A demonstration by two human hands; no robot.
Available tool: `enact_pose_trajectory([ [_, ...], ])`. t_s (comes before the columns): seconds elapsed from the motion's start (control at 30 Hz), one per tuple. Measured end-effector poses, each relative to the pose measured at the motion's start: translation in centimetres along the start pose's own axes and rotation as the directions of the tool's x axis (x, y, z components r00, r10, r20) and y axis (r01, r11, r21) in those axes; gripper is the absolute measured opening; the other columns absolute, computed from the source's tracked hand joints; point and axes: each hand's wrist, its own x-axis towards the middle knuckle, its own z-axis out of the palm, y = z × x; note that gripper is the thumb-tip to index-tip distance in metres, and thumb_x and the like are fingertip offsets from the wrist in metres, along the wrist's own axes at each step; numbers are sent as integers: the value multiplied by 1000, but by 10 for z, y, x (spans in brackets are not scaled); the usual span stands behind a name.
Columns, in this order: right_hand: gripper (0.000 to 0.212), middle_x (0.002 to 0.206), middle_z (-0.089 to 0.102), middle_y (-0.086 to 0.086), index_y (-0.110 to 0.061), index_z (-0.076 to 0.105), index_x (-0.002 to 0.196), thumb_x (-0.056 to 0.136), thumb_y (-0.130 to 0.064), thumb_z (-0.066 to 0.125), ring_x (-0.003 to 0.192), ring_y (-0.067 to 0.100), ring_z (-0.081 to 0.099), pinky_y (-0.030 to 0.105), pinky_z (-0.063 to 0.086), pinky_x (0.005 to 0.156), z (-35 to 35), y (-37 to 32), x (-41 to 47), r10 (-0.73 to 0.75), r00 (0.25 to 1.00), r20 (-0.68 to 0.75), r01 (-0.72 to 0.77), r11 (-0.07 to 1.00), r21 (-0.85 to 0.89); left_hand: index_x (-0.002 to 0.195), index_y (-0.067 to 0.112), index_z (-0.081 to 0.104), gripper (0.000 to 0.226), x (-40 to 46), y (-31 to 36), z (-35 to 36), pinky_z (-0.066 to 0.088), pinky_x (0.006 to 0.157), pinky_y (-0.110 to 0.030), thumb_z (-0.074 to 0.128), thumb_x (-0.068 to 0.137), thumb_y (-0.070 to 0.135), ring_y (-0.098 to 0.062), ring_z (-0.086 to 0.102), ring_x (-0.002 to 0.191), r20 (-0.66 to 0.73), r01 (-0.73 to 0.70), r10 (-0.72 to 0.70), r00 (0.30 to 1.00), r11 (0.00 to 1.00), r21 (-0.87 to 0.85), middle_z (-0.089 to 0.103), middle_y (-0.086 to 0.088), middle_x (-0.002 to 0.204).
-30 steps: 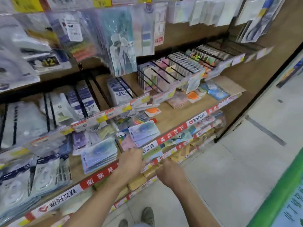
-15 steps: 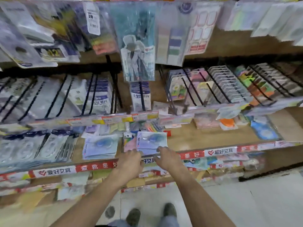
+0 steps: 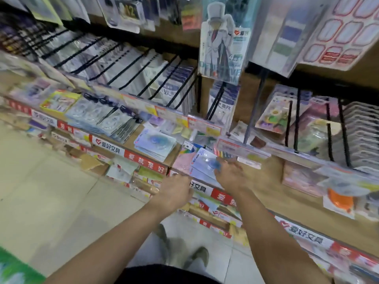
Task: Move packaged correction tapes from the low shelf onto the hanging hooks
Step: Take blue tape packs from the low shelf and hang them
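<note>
The right hand (image 3: 232,177) has its grip on the nearer stack of packaged correction tapes (image 3: 204,163), fingers curled onto the top pack, though blur hides whether it pinches one pack or several. The left hand (image 3: 176,192) rests at the low shelf (image 3: 266,193) edge just beside that stack; its fingers curl downward, and I cannot tell if they hold anything. A second stack of correction tapes (image 3: 155,145) lies a little farther along the same shelf. Behind and above run the hanging hooks (image 3: 155,83), black prongs already carrying packs. To do this step well, I would steady the pile with the left hand, lift the packs level so none slides off, and line up the hang-holes before reaching for a hook.
</note>
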Motion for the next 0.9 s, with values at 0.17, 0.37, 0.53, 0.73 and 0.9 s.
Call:
enact_pose_trajectory([
  [0.17, 52, 152, 38, 17, -34, 40, 148, 97, -40, 51, 136, 38, 40, 48, 38, 111, 9, 16, 9, -54, 998, 29, 53, 998, 22, 126, 15, 59, 36, -15, 0, 14, 53, 85, -38, 52, 97, 34, -29, 62, 107, 61, 86, -79, 995, 990, -116, 62, -7, 116],
  [0.37, 64, 126, 63, 9, -19, 65, 127, 69, -38, 87, 120, 31, 56, 34, 50, 94, 23, 50, -6, 29, 1000, -8, -21, 860, 509, 133, 19, 59, 40, -13, 12, 30, 52, 91, -37, 56, 95, 33, -28, 61, 113, 97, 166, -146, 985, 954, -249, 60, -7, 127],
  [0.53, 43, 109, 66, 4, -5, 66, 118, 79, -6, 83, 100, 18, 59, 1, 42, 70, 21, 74, -55, 186, 974, -128, 4, 550, 835, 130, 19, 62, 44, 14, 32, 50, 47, 102, -38, 63, 91, 40, -29, 53, 125, 26, 266, -285, 958, 852, -451, 53, -7, 139],
  [0.73, 49, 113, 69, -7, -14, 68, 124, 78, -18, 85, 106, 14, 63, 30, 54, 90, 25, 98, -105, 396, 905, -155, -4, 374, 927, 138, 17, 50, 66, 46, 57, 78, 40, 107, -53, 61, 88, 58, -36, 35, 137, 56, 415, -472, 880, 705, -575, 31, -13, 151],
  [0.9, 49, 116, 69, -2, -16, 67, 124, 78, -14, 84, 106, 16, 65, 28, 56, 85, 23, 108, -134, 499, 852, -158, 30, 254, 967, 150, 9, 29, 98, 65, 91, 75, 21, 116, -55, 62, 81, 70, -35, 12, 150, 73, 487, -595, 801, 574, -658, 10, -16, 163],
])
